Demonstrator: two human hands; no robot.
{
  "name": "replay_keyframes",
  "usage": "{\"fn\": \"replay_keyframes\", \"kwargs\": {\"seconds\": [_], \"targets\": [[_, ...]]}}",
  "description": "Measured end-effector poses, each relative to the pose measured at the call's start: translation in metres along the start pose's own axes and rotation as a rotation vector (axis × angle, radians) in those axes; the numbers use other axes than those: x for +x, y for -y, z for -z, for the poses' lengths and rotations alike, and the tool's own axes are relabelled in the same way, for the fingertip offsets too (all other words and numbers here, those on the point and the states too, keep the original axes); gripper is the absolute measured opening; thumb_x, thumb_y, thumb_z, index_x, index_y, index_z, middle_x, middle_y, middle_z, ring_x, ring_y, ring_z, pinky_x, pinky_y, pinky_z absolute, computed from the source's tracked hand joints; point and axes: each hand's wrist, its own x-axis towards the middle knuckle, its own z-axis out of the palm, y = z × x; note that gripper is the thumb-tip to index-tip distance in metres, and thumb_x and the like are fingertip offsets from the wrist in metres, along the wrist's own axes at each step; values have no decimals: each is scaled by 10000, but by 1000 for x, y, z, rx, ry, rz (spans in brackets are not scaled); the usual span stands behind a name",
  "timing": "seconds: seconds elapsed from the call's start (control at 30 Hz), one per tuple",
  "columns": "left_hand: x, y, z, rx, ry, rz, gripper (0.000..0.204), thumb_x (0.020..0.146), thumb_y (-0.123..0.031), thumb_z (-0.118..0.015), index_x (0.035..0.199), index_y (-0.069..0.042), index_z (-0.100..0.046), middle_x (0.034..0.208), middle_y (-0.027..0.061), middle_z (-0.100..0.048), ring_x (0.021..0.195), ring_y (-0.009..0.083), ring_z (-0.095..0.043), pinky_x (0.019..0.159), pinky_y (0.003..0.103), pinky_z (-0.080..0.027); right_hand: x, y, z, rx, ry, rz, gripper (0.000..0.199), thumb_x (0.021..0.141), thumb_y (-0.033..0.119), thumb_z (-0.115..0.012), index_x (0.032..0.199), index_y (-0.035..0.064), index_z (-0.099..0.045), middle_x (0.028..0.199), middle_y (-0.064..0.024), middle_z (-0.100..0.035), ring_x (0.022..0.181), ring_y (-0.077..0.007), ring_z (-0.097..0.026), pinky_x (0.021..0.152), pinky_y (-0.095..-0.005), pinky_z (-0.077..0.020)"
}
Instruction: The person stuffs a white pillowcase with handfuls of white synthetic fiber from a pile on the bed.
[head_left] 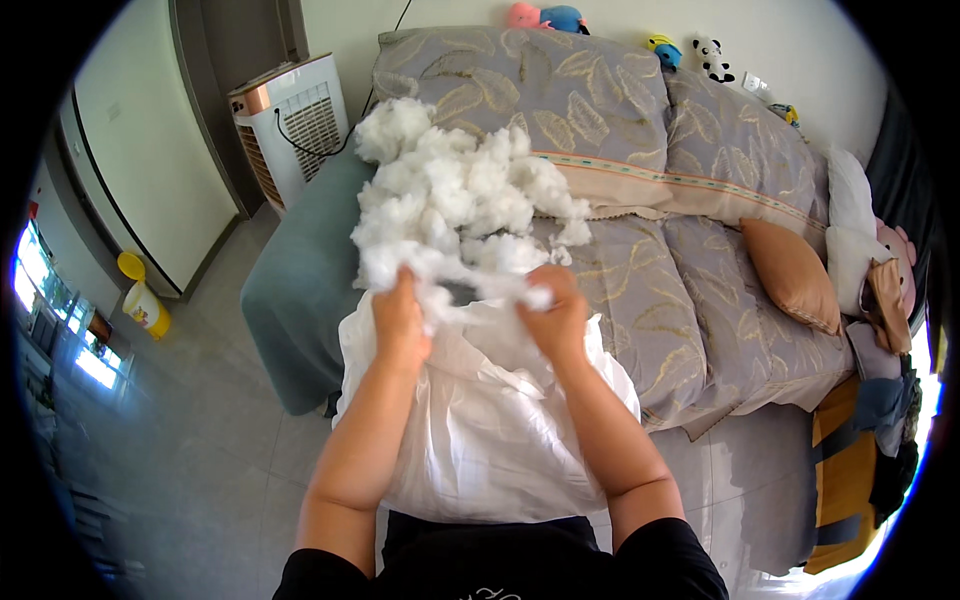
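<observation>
A stretched tuft of white fibre stuffing (465, 285) spans the gap between my hands. My left hand (402, 318) is closed on one end of it, thumb uppermost, slightly blurred. At the other end my right hand (558, 312) pinches a piece of the same fluff in a curled grip. Under both forearms a white cloth cover (490, 420) drapes in front of me, its upper edge by the sofa seat. Just beyond my hands a big loose heap of stuffing (450, 185) lies on the left part of the sofa, reaching up toward the backrest.
The grey leaf-patterned sofa (650, 300) has a teal-covered arm (300, 280) at left and a brown cushion (790, 275) at right. Behind that arm stands a white air cooler (295, 125). Soft toys (712, 60) sit along the backrest. A yellow-and-white bin (147, 308) stands far left.
</observation>
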Motion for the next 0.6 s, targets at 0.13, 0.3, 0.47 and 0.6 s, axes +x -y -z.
{"fn": "replay_keyframes", "kwargs": {"seconds": [0.13, 0.3, 0.47, 0.6], "targets": [[-7, -8, 2, 350, 326, 122, 326, 859, -164, -578, 1154, -31, -536, 1066, 74, -591, 985, 181, -564, 842, 331, -456, 9, 15, 3, 318, 172, -151, 518, 627, 26, -679, 1120, 62, -527, 1119, -154, -505, 1000, -297, -531, 877, -373, -433], [-31, -6, -12, 235, 411, 380, 615, 725, 86, -476, 1319, -35, -370, 1212, 94, -502, 1100, 203, -503, 920, 316, -410, -6, 35, -19, -124, 495, 59, 535, 578, 48, -727, 1086, 50, -558, 1030, -118, -598, 1019, -311, -538, 846, -373, -440], [-16, -7, 4, 126, 377, 318, 604, 677, 131, -421, 1255, -46, -421, 1075, 127, -539, 963, 226, -555, 769, 339, -490, 1, 1, 2, 34, 210, -249, 280, 624, 28, -696, 893, 32, -619, 785, -63, -619, 716, -206, -598, 654, -299, -475], [-9, -11, 9, 75, 254, 325, 512, 721, 108, -446, 1209, -47, -463, 1034, 120, -567, 892, 203, -576, 743, 347, -502, 12, 2, 14, 383, -60, -762, 371, 676, 1, -631, 1042, 48, -589, 834, -29, -618, 740, -150, -595, 672, -264, -475]]}}
